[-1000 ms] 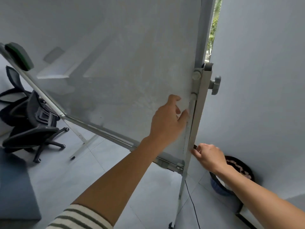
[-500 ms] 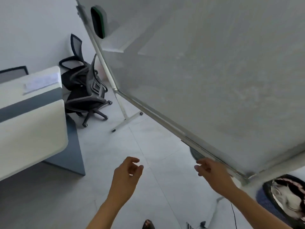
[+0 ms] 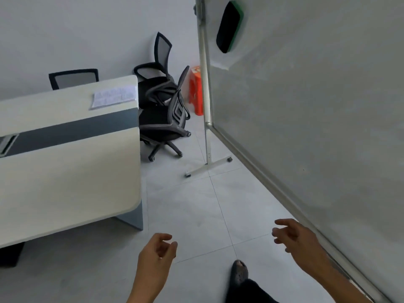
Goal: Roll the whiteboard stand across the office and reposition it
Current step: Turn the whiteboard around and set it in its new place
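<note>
A pale tiled office floor [image 3: 196,206] runs between a cream counter [image 3: 65,162] and the grey metal-framed whiteboard stand [image 3: 306,119], whose long lower rail slants along the right. The open, empty right hand [image 3: 295,239] hovers just beside that rail; the loosely curled, empty left hand [image 3: 157,252] hangs farther off.

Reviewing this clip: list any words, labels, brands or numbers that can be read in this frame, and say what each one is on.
No text here can be read.
Sheet of paper on the desk: printed lines, too blurred to read.
Red stool behind the stand's post: a pale marking on its top, too blurred to read.
Whiteboard: no writing, only smears.
Eraser on the board: no label shows.
</note>
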